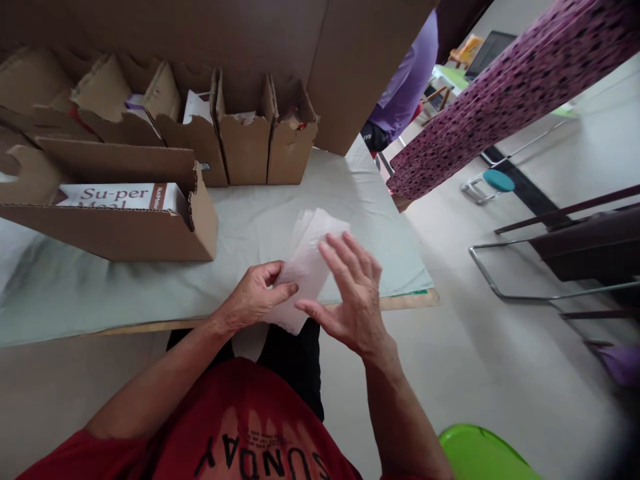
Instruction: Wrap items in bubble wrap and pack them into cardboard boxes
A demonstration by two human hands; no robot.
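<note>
My left hand pinches a folded piece of translucent white plastic wrap between thumb and fingers, at its left side. The wrap is held above the front edge of the cloth-covered table, its lower end hanging over my lap. Over its right side my right hand is spread open, the fingertips over or against the upper right edge; whether they touch cannot be made out. To the left of the wrap stands an open cardboard bin with a white "Su-per Meal" box inside.
Behind stands a row of narrow cardboard bins, some with small packs inside, before a tall cardboard panel. A pale cloth covers the table. At right are a person in purple, a pink patterned cloth and a blue-topped stool.
</note>
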